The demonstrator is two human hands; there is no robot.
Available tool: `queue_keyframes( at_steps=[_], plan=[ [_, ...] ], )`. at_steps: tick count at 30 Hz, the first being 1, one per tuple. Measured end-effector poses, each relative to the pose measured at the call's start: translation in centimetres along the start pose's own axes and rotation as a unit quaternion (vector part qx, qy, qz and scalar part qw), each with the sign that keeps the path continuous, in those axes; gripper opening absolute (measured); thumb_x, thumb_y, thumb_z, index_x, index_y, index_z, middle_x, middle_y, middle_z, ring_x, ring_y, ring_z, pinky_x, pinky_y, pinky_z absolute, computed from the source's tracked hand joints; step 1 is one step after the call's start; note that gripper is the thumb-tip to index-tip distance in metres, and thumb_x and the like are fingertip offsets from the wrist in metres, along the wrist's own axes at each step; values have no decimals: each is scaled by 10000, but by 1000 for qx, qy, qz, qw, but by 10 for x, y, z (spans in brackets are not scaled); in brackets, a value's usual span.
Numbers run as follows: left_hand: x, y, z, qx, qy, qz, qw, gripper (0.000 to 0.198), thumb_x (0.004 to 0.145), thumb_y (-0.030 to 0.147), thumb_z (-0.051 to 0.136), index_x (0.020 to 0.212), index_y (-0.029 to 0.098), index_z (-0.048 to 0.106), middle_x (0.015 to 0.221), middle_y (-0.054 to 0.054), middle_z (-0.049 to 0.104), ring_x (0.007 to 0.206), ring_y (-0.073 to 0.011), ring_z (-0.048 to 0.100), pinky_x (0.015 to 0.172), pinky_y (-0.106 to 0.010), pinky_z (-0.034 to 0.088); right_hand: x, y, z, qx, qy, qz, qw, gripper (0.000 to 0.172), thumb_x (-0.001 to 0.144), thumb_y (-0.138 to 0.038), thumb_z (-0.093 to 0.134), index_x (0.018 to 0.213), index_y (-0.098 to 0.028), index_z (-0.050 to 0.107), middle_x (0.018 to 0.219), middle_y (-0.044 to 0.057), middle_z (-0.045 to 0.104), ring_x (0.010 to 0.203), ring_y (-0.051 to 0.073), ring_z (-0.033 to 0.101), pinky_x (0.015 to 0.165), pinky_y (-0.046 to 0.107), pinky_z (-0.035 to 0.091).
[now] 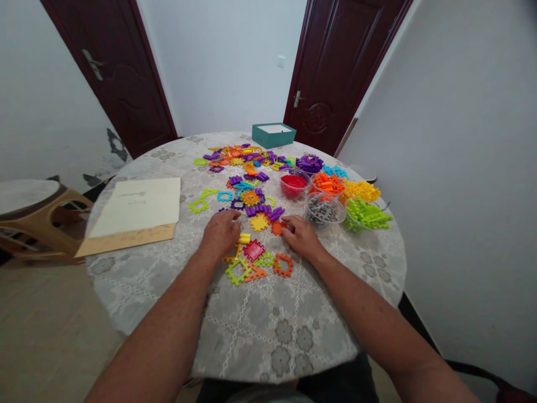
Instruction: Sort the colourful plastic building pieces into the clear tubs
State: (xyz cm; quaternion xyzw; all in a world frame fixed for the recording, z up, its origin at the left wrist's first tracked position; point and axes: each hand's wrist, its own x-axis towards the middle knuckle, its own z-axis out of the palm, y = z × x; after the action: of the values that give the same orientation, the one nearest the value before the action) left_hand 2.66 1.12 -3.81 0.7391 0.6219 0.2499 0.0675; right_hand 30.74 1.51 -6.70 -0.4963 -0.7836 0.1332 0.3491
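My left hand (pixel 221 230) rests over the table with its fingers loosely bent and apart, holding nothing I can see. Yellow tube-like pieces (pixel 244 238) lie just beside it. My right hand (pixel 300 235) has its thumb and fingers on an orange square tile (pixel 278 228) with toothed edges. Between the hands sit a yellow tile (pixel 259 222) and purple connector pieces (pixel 258 209). Closer to me are a red tile (pixel 254 250), a lime-green frame (pixel 238 271) and an orange frame (pixel 283 265), some overlapping.
Clear bowls of sorted pieces stand at the right, including a bowl of red ones (pixel 294 183) and one of grey ones (pixel 324 209). A mixed heap (pixel 239 155) lies farther back, near a green box (pixel 273 135). Paper sheets (pixel 138 207) lie at left on the round table (pixel 251 330).
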Motion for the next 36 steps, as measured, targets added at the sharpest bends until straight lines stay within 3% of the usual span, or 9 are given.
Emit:
queue_keyframes(
  at_steps=[4,8,14,19,22,25,30,32,36],
  plan=[
    [-1,3,-2,-11,-10,27,1000,363,923,265,541,1230,173,712,1206,-119,760,1139,-288,680,1032,-409,509,-1,-8,-1,-23,-47,-10,999,440,898,-224,687,1333,-157,671,1120,105,678,976,219,623,971,371,506],
    [-3,6,0,0,-30,53,998,384,935,312,553,1269,197,705,1194,-112,768,1115,-292,688,982,-406,523,-2,-7,-3,7,-43,-2,999,560,869,-227,722,1419,-203,621,1207,98,603,1084,229,602,1023,388,494],
    [-8,14,1,-12,-60,104,993,393,939,341,599,1296,214,705,1252,-121,755,1180,-295,674,1057,-418,482,-5,-8,-7,48,-18,2,999,473,834,-243,745,1297,-237,646,1195,81,610,1111,252,594,1001,409,495],
    [-15,28,-11,-3,-122,171,978,464,831,426,773,1251,233,739,1250,-139,737,1201,-348,640,1087,-501,435,-6,-11,-7,74,-14,30,997,350,905,-253,618,1252,-205,620,1038,41,683,893,208,621,869,353,495],
    [-17,36,-14,19,-142,179,973,468,763,427,831,1190,246,760,1193,-144,733,1201,-375,616,1104,-549,402,-7,-11,-8,79,-23,49,995,349,932,-285,589,1269,-204,624,897,0,669,803,190,606,781,312,474],
    [-15,39,-12,22,-165,174,971,380,748,401,837,1096,263,776,1118,-131,737,1155,-375,622,1094,-564,398,-8,-10,-9,77,-29,51,995,364,927,-286,594,1280,-208,639,889,-3,677,805,185,604,780,302,467],
    [-6,41,-13,7,-224,189,956,330,757,320,825,1073,245,767,1083,-117,722,1065,-336,658,963,-460,484,-8,-9,-12,83,-40,47,995,399,921,-271,605,1311,-203,654,994,25,715,866,186,630,834,309,473],
    [-3,42,-15,-24,-233,196,952,307,779,259,788,1084,248,753,1074,-97,717,1034,-296,665,920,-405,494,-8,-10,-13,87,-41,49,994,311,922,-282,612,1212,-197,686,1004,31,724,871,185,632,836,304,471],
    [3,47,-12,-136,-218,196,946,166,869,223,677,1025,245,728,969,-46,719,917,-220,665,853,-346,502,-5,-13,-16,77,-55,53,994,138,940,-317,609,975,-197,669,817,-10,667,748,155,578,743,268,436]
  ],
)
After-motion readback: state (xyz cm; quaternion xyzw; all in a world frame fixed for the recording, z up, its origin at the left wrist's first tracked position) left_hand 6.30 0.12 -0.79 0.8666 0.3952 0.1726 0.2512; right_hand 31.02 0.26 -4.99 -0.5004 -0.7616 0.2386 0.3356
